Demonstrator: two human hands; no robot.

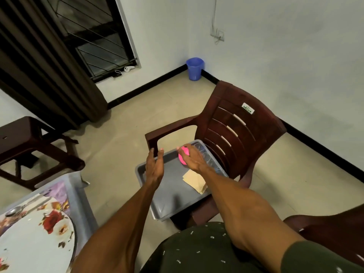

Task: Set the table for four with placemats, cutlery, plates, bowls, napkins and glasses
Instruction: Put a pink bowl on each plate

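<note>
Reaching over a grey tray (169, 196) that sits on the seat of a dark brown plastic chair (236, 123), the right hand (192, 157) curls its fingers around a pink bowl (184, 154) at the tray's far end. Just below that hand's wrist, folded beige napkins (194, 179) lie in the tray, and clear glasses (208, 154) line the tray wall on the hand's far side. To its left, the left hand (154, 167) hovers with fingers straight and relaxed, holding nothing. Well to the left of both hands, a floral plate (39, 233) and a spoon (14, 210) rest on the table (86, 205).
</note>
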